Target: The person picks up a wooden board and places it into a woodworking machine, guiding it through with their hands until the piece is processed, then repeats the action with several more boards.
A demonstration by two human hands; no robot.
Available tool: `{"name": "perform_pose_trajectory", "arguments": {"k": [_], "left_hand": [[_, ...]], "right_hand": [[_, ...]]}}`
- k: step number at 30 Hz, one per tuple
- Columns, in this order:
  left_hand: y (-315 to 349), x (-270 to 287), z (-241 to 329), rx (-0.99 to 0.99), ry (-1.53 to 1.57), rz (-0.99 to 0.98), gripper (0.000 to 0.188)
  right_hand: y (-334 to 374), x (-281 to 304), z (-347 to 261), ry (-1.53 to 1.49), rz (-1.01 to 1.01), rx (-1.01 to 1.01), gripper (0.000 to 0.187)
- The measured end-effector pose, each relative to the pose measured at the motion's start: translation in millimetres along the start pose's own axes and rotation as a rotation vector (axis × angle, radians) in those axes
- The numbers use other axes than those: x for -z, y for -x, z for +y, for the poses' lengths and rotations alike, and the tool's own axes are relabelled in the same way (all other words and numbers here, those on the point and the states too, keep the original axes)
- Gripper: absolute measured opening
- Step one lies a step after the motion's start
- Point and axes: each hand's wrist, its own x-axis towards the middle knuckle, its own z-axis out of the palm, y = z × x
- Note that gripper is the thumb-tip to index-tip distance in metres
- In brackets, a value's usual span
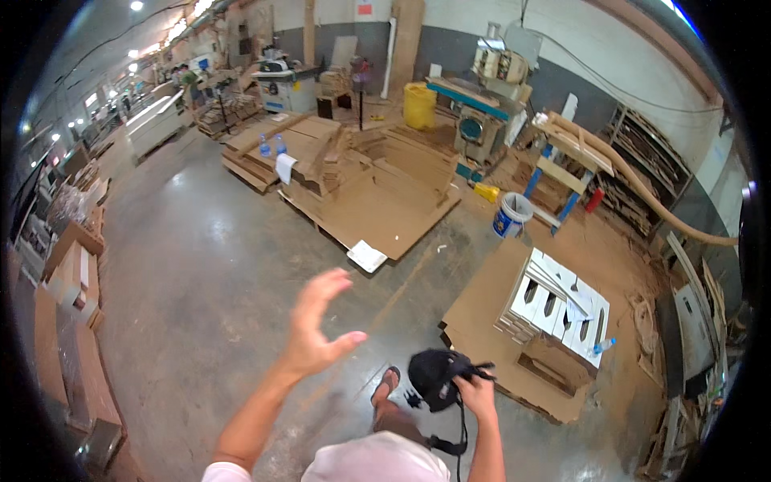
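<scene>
My left hand [320,325] is raised above the grey floor with nothing in it, thumb and fingers apart. Lower and to its right, my right hand [477,392] grips a small black bag [436,379] at its upper edge. Dark straps hang from the bag past my wrist, and my fingertips are partly hidden by it. My sandalled foot [387,386] shows on the floor just left of the bag.
To the right, white slotted panels [554,301] lie stacked on cardboard, with a small bottle [604,346] at their edge. A bucket [511,215] stands beyond. Ahead, flat cardboard [393,209] covers the floor near machines. Long boxes [76,377] line the left.
</scene>
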Motion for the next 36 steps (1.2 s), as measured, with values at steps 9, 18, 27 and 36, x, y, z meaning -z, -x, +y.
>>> {"name": "perform_pose_trajectory", "arguments": {"k": [9, 18, 27, 36], "left_hand": [[-97.2, -121.9, -154.0, 0.303, 0.338, -0.3, 0.065], [-215.3, -125.0, -242.0, 0.491, 0.602, -0.198, 0.032], [-289.3, -213.8, -298.0, 0.356, 0.466, -0.564, 0.029], [-508.5, -182.9, -313.1, 0.505, 1.238, -0.657, 0.03]], "right_hand": [[-218.6, -70.3, -85.7, -0.007, -0.216, -0.151, 0.023], [-362.5, -64.8, -109.7, -0.89, -0.057, -0.139, 0.01], [-498.2, -73.6, -114.9, -0.545, 0.287, -0.18, 0.005], [-578.7, -90.2, -69.4, -0.398, 0.164, -0.303, 0.015]]}}
